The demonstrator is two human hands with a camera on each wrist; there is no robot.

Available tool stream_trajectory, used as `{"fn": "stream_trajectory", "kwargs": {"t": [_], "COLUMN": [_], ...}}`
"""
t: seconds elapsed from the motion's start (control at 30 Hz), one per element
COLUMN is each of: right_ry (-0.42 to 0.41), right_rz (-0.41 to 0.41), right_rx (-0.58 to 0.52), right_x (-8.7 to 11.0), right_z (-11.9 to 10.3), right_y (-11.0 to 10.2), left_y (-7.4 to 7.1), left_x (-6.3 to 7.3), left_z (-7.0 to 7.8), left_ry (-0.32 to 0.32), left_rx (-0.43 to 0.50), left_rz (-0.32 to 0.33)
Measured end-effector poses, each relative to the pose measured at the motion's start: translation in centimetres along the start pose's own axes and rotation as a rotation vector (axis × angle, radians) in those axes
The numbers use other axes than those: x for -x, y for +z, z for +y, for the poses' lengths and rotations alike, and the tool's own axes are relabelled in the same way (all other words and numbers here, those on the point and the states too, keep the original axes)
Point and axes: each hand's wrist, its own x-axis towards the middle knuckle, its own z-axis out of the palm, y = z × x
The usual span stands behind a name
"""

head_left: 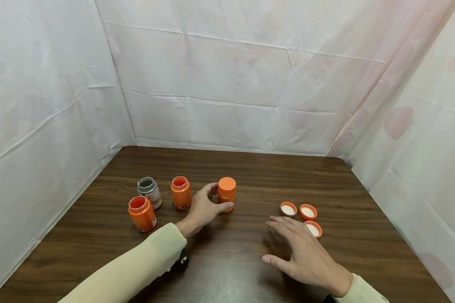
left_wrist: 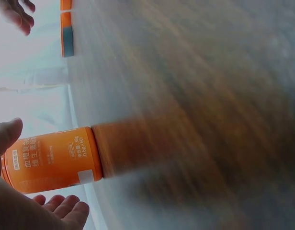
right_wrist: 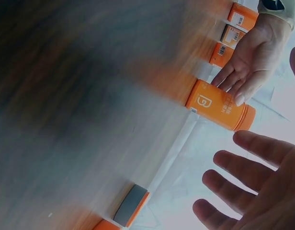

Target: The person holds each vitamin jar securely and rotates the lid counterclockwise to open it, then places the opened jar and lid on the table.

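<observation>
An orange capped bottle (head_left: 227, 190) with printed label stands upright on the wooden table. Around it is my left hand (head_left: 204, 207), its thumb across the near side and its fingers by the far left side. In the left wrist view those fingers (left_wrist: 66, 211) are fairly straight, with a gap showing between them and the bottle. My right hand (head_left: 305, 252) is spread above the table, holding nothing, just short of three caps. Those are a grey-sided cap (head_left: 288, 209) and two orange caps (head_left: 308, 212), white insides facing up; the right hand partly covers the nearest.
Left of my left hand stand three uncapped bottles: an orange bottle (head_left: 181, 193), a grey bottle (head_left: 150, 193) and a nearer orange bottle (head_left: 142, 215). White patterned sheeting (head_left: 231, 84) hangs behind the table and along both sides.
</observation>
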Motion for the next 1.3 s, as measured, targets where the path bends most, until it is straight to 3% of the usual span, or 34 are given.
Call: {"fn": "stream_trajectory", "kwargs": {"t": [0.6, 0.9, 1.3], "right_ry": [0.000, 0.000, 0.002], "right_rz": [-0.026, -0.035, -0.034], "right_rx": [0.003, -0.007, -0.014], "right_x": [-0.26, -0.32, -0.39], "right_z": [-0.23, -0.30, -0.20], "right_y": [0.24, 0.29, 0.33], "left_y": [0.78, 0.85, 0.58], "left_x": [-0.74, -0.74, -0.24], "left_z": [0.10, 0.16, 0.53], "left_ry": [-0.063, -0.072, -0.015], "left_rx": [-0.025, -0.029, -0.034], "left_rz": [-0.033, -0.006, 0.030]}}
